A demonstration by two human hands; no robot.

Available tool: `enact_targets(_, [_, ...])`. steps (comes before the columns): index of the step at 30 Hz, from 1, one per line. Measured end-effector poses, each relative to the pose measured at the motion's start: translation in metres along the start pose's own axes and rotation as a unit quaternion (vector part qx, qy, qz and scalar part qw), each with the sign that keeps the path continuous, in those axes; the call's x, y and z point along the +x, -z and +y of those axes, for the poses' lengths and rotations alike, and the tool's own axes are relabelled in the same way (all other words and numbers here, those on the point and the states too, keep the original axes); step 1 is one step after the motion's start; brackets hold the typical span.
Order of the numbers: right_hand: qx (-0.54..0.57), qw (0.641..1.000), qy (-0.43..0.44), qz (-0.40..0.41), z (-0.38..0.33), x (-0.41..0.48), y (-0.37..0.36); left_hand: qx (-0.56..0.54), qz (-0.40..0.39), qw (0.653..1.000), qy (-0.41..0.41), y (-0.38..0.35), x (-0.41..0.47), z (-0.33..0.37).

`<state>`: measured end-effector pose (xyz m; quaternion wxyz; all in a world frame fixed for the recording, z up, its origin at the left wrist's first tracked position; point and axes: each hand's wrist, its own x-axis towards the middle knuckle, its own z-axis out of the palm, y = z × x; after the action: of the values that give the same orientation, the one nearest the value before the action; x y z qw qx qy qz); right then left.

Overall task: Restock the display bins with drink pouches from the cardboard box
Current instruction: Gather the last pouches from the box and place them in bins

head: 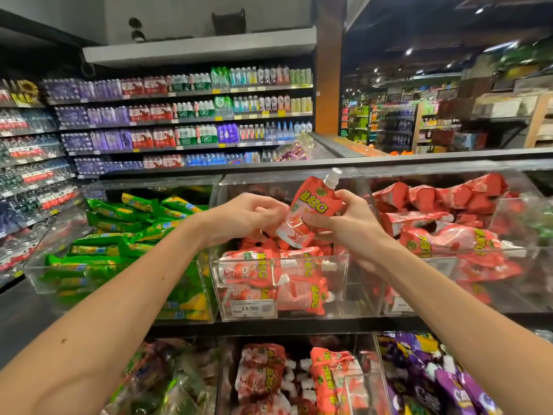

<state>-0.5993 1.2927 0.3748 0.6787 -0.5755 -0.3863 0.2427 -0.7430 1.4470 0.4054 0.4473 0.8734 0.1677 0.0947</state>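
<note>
A red-pink drink pouch with a white spout cap is held up over the middle clear bin, spout pointing up and to the right. My right hand grips its right side, fingers curled round it. My left hand pinches its lower left edge. Below the pouch, that bin holds several more pouches of the same kind. A price tag reading 14.90 sits on the bin's front. The cardboard box is not in view.
A bin of green pouches stands to the left, a bin of red pouches to the right. Lower bins hold red pouches and purple pouches. Shelves of bottled drinks line the back wall.
</note>
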Motion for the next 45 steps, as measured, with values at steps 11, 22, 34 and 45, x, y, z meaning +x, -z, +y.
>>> enact_targets(11, [-0.622,0.76,0.184,-0.04,-0.006,0.025,0.015,0.299,0.044,0.953,-0.006,-0.014,0.021,0.001])
enact_targets(22, [-0.76,0.621,0.101,-0.161,-0.004,0.029,-0.008,0.359,-0.023,0.933,0.01,-0.028,0.042,-0.018])
enact_targets(34, [-0.629,0.76,0.152,-0.053,0.006,0.001,0.009,0.301,0.1,0.948,-0.026,-0.046,0.021,-0.015])
enact_targets(45, [-0.397,0.868,0.296,0.046,0.006,-0.196,0.156,0.255,0.263,0.904,-0.22,-0.243,-0.077,0.095])
